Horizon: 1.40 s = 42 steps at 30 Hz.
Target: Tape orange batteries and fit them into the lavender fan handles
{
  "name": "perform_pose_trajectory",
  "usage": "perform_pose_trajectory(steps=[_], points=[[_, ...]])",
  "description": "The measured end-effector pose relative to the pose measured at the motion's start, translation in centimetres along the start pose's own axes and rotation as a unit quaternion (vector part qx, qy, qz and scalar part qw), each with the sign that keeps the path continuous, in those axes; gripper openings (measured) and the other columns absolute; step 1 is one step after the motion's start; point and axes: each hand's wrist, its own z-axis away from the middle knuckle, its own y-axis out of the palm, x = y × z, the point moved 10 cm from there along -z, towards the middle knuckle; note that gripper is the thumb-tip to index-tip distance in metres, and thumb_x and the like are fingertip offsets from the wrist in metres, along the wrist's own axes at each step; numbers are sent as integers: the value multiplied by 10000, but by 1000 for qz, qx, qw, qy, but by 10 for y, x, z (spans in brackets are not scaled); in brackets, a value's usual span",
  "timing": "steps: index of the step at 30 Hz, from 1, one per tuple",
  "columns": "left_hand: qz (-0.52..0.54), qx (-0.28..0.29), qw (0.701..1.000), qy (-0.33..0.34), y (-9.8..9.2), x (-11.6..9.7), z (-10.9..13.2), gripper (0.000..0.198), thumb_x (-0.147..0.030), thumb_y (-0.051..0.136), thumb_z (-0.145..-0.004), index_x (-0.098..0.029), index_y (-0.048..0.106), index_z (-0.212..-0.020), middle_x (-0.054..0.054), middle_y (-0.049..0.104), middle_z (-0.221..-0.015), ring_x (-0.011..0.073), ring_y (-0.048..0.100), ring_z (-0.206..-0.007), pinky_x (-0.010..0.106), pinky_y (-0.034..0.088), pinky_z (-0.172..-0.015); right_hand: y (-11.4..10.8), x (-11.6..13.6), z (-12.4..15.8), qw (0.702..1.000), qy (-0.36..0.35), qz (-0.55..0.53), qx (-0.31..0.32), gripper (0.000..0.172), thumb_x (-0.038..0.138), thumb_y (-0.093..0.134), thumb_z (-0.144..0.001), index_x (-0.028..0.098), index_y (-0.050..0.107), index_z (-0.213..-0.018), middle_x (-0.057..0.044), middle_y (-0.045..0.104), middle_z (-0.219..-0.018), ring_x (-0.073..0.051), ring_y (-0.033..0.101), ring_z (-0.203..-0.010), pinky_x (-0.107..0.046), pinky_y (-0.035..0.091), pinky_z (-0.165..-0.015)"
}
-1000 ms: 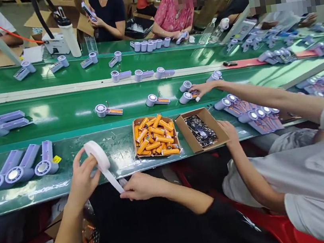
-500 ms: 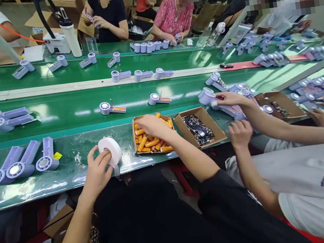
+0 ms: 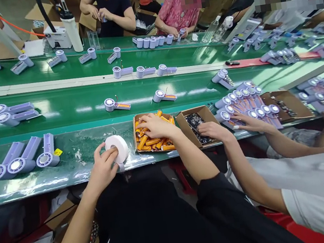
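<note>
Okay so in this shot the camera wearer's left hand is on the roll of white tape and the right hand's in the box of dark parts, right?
Not quite: the head view shows the right hand in the box of orange cylinders. The left hand is on the roll of white tape.

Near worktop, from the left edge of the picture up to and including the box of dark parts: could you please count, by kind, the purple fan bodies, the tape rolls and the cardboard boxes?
Purple fan bodies: 3
White tape roll: 1
Cardboard boxes: 2
Total: 6
</note>
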Motion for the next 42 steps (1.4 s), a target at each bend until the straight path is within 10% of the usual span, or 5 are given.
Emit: perform_pose_trajectory(steps=[11,23,32,35,42], points=[[-39,49,998,-27,0,1,2,375,-34,625,-968,-167,731,-1302,108,739,-1303,419,413,-1501,562,565,-1144,-21,-12,9,883,-31,-432,-179,472,418,508,-1094,103,634,-1422,-158,770,-1291,-220,745,-1157,-386,585,-1070],[-155,73,982,74,-16,-28,-13,421,59,631,-909,-96,746,-1283,123,735,-1298,450,473,-1448,535,620,-1123,5,80,36,963,-29,-268,-29,505,399,630,-1054,80,679,-1443,-192,771,-1286,-314,767,-1136,-417,571,-1034],[-70,9,997,-10,-4,-55,13,331,-227,763,-941,-107,760,-1250,130,746,-1051,441,635,-1302,650,549,-1202,31,15,49,571,86,-733,-358,688,576,1005,-638,174,671,-1086,-142,803,-1082,-208,790,-861,-319,681,-794],[-58,91,992,-67,23,-15,27,408,-215,777,-929,-112,760,-1323,126,770,-1135,456,578,-1432,629,480,-1270,-21,-27,80,477,56,-695,-535,706,517,1021,-655,190,671,-1174,-106,795,-1225,-175,806,-1047,-232,666,-822],[-196,134,903,-359,-53,158,61,534,-543,608,-1078,-160,711,-1436,178,695,-1419,380,613,-1307,526,502,-1106,-4,17,74,606,25,-689,-397,705,426,993,-749,212,615,-1306,-140,813,-1159,-244,832,-973,-325,702,-835]])
